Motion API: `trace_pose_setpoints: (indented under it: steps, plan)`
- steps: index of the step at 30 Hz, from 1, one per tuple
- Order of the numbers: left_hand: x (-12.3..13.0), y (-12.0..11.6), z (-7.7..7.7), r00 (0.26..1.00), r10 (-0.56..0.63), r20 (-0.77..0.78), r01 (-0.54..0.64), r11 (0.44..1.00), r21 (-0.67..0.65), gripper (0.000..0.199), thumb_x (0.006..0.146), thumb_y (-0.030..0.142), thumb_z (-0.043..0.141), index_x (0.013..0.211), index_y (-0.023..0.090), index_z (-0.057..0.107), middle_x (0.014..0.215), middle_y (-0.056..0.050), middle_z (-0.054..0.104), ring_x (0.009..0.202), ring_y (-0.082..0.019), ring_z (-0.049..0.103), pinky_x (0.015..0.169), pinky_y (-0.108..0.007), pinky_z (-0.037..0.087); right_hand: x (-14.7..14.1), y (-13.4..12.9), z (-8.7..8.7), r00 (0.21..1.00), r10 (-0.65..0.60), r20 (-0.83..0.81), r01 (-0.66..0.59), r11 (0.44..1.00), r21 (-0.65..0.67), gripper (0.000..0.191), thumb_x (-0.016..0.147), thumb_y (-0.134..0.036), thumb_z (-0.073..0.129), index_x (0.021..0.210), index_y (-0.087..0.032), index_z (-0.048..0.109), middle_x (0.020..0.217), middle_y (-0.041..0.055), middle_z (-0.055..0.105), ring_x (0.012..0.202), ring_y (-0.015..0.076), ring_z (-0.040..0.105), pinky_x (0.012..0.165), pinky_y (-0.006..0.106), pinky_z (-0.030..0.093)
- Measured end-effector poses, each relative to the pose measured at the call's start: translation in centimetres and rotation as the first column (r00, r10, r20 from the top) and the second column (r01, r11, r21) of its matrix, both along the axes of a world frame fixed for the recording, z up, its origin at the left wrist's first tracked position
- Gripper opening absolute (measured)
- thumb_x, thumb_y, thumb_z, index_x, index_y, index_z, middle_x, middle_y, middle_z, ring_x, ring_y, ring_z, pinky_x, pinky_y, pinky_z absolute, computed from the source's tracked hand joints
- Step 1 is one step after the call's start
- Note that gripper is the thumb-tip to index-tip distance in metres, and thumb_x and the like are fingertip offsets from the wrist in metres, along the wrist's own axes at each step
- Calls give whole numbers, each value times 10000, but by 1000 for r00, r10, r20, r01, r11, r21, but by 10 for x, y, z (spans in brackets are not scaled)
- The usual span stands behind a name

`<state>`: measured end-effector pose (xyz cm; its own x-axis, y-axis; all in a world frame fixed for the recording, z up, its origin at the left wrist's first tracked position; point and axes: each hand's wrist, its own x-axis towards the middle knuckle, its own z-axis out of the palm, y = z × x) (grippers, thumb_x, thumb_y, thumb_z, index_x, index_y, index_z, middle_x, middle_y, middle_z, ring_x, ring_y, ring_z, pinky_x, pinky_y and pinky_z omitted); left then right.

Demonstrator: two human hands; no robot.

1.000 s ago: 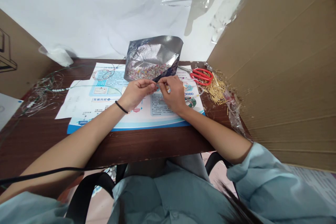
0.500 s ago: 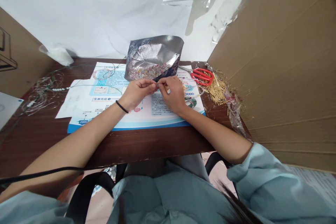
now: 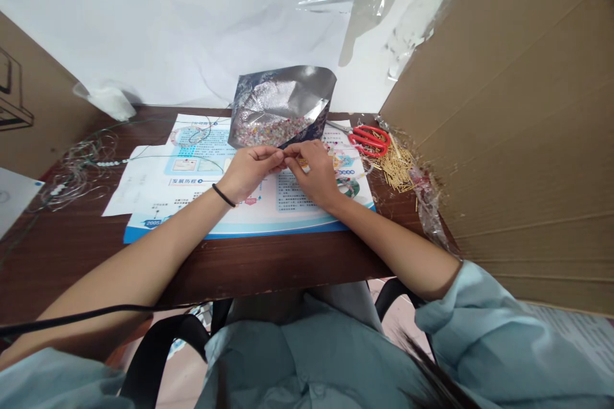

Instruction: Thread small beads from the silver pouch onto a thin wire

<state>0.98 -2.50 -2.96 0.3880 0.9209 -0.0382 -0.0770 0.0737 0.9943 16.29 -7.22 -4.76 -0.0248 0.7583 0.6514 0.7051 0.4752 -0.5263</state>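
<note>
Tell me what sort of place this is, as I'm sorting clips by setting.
Probably a beading workspace: an open bag of small beads, red-handled scissors and a tangle of thin cord lie on a dark wooden table.

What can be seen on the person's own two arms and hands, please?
The left hand and right hand are bare, without gloves. A thin black band circles the left wrist. Loose light blue-green sleeves leave both forearms uncovered.
</note>
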Motion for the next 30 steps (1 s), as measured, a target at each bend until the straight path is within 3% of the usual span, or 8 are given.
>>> trace_pose_setpoints:
  steps: [6,12,18,22,26,30]
  plan:
    - [-3,2,-4,999,-3,-53,6,999,49,414,616,518,853,762,152,726,753,-50,705,736,-167,642,780,-338,547,0,0,0,1000,3,13,-3,1000,-11,180,965,-247,528,987,-232,706,946,44,702,935,205,560,891,382,420]
    - [-8,0,2,990,-63,-127,72,996,60,386,677,527,818,740,167,696,760,-64,696,732,-165,637,661,-282,520,1,-1,2,1000,-1,-6,1,1000,-3,155,954,-262,564,952,-235,717,910,32,712,905,196,576,877,374,425]
    - [-13,10,7,1000,7,27,-5,996,-93,268,784,396,744,749,195,569,697,-27,617,646,-137,620,555,-263,506,2,1,2,1000,-12,-8,12,1000,-8,129,933,-227,541,902,-205,664,882,42,682,869,191,577,841,356,438]
    - [-15,14,13,987,60,146,-49,996,-77,270,808,403,706,789,215,514,855,-64,694,903,-224,700,685,-315,578,1,2,1,999,-6,-39,6,1000,1,106,904,-203,525,865,-199,623,835,34,658,824,179,569,800,337,437]
    - [-13,10,19,974,96,206,-92,995,-31,334,816,439,702,789,212,459,1071,-103,715,1171,-280,641,864,-381,582,0,2,1,999,-8,-47,7,1000,-18,93,887,-199,507,846,-203,591,812,23,643,798,170,564,783,326,431]
    - [-11,9,16,961,107,254,-122,991,46,300,831,336,691,727,220,435,971,-47,697,1267,-231,579,1007,-380,508,-1,1,1,997,22,-67,-25,999,-42,92,875,-212,500,812,-208,567,782,10,629,749,155,552,755,310,429]
